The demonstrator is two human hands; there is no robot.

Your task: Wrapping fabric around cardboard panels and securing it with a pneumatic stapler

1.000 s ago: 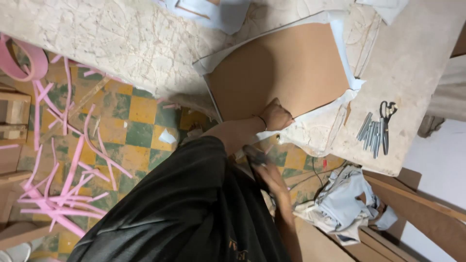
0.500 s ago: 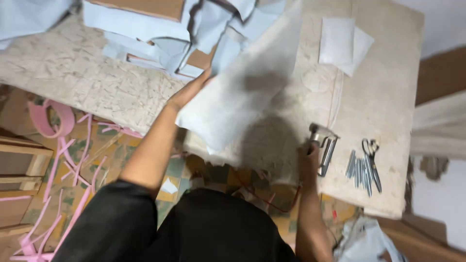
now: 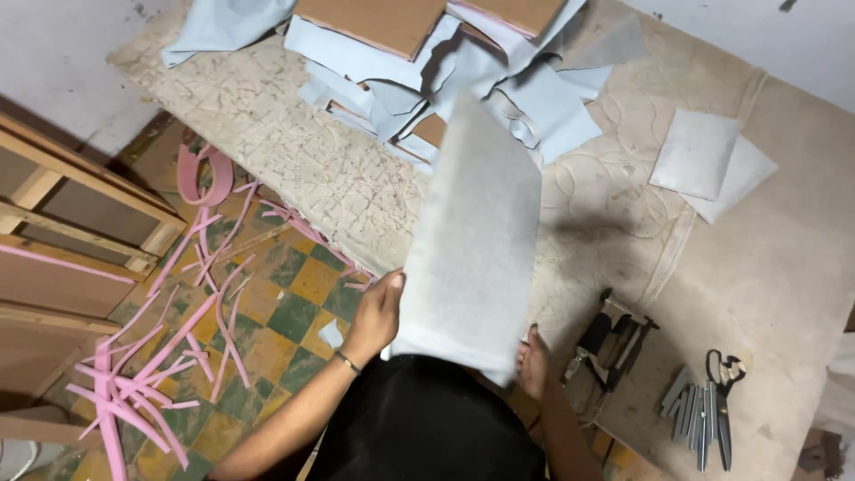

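**Around the worktable**

A worn, pale worktable (image 3: 294,169) carries a heap of light blue fabric pieces (image 3: 499,71) over brown boards (image 3: 374,22). Two pale square cut pieces (image 3: 708,160) lie apart. Near the edge sit a staple gun (image 3: 610,347), black-handled scissors (image 3: 720,401) and metal strips (image 3: 686,414). Pink foam offcuts (image 3: 169,356) litter the chequered floor (image 3: 294,303) beside wooden frames (image 3: 71,232).

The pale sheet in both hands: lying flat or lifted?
Lifted: the pale sheet is tilted above the table, left hand and right hand gripping its near edge.
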